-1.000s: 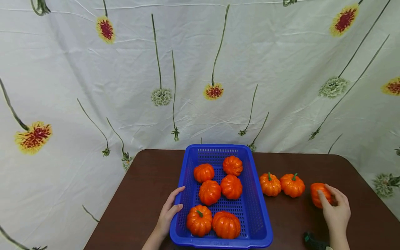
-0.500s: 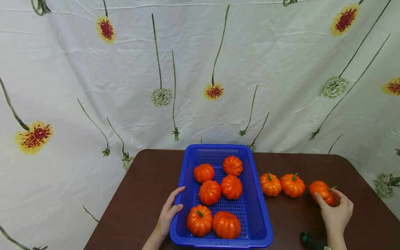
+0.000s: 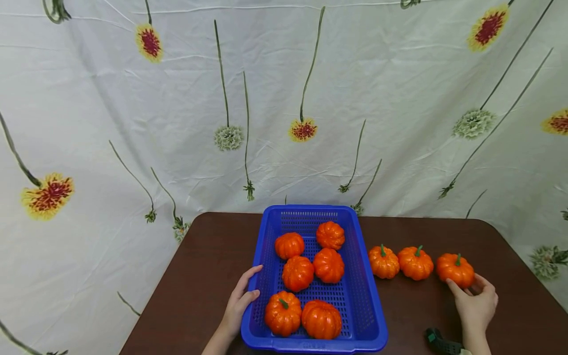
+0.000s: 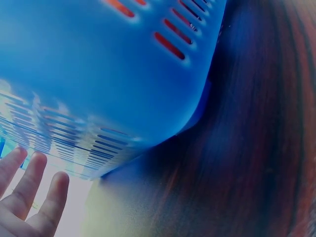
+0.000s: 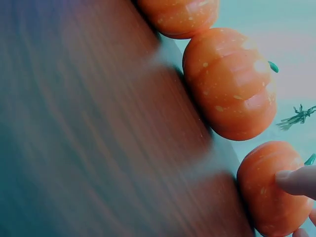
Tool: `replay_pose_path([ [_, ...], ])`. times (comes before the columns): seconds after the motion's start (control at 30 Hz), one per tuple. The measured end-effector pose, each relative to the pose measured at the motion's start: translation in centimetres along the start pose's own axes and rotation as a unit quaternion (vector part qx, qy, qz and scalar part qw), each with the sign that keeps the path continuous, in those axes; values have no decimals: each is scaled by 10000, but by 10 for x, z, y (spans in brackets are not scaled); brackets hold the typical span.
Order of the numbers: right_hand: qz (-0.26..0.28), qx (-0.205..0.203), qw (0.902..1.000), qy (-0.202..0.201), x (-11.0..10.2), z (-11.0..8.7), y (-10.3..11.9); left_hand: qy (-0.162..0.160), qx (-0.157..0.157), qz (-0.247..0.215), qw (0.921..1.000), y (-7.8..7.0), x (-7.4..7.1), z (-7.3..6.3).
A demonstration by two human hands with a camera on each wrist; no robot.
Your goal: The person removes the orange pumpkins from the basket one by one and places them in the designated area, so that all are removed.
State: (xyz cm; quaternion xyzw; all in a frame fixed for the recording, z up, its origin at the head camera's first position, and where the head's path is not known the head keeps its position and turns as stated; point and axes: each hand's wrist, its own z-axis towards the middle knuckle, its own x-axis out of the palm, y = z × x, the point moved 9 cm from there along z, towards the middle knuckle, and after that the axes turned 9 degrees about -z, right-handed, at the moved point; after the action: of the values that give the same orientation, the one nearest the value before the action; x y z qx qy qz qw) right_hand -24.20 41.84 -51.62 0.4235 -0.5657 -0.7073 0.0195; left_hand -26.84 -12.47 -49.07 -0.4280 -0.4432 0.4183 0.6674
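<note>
My right hand (image 3: 477, 303) holds a small orange toy pumpkin (image 3: 455, 269) at its near right side, thumb in front and fingers at the right. That pumpkin sits on the table, green stem up; in the right wrist view the thumb (image 5: 296, 180) presses on its ribbed side. Just left of it stand two more pumpkins, a middle one (image 3: 415, 263) and one (image 3: 383, 262) beside the basket. My left hand (image 3: 235, 305) rests at the left side of a blue plastic basket (image 3: 380, 325); its fingers (image 4: 52, 202) look extended along the slotted wall in the left wrist view.
Several orange pumpkins lie inside the basket, one (image 3: 283, 313) with its stem up. A dark strap-like object (image 3: 441, 342) lies near the right forearm. The brown table (image 3: 186, 296) ends at a white flowered cloth (image 3: 275, 98) hanging behind.
The right hand has turned the rightmost pumpkin from its side to upright, so its stem now points up, in line with the other two. The left hand and basket have not moved.
</note>
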Motion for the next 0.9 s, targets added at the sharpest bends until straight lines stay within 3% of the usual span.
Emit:
replay_pose_path([
  [0.27,225,-31,9997,113,7,3,-1,16,-18,5,10000,0,0,0],
  [0.53,-69,-20,9996,291,10,5,-3,54,54,-12,10000,-1,1,0],
  [0.9,36,-327,9994,-78,-6,-4,20,29,27,31,10000,-1,0,0],
])
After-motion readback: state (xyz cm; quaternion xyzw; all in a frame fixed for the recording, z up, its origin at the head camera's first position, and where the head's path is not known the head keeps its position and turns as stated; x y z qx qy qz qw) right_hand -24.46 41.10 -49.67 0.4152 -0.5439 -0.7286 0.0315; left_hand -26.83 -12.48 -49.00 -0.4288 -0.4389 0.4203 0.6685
